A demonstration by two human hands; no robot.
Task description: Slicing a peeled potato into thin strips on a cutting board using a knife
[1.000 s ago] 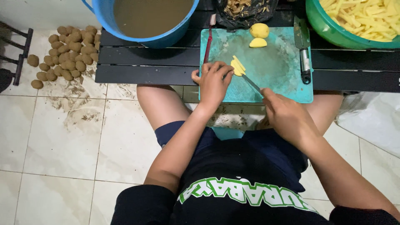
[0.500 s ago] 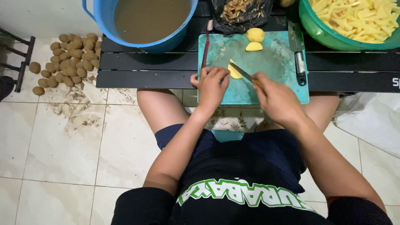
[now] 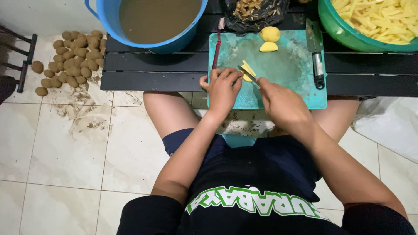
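Vs. 0.5 s ago: knife (image 3: 249, 74) in closed right hand (image 3: 278, 102) now moved closer, blade w/ left hand (image 3: 223, 89), fingers curled down pinning potato slices (image 3: 248, 69) on teal cutting board (image 3: 285, 69) atop bench (image 3: 148, 69); judged mid-cut, slices into sticks.

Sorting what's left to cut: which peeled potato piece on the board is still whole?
The round peeled potato at the board's far edge; the piece just below it is a cut half.

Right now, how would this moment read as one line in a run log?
left hand: steadies potato slices | right hand: grip on knife, blade at slices | surface: teal cutting board
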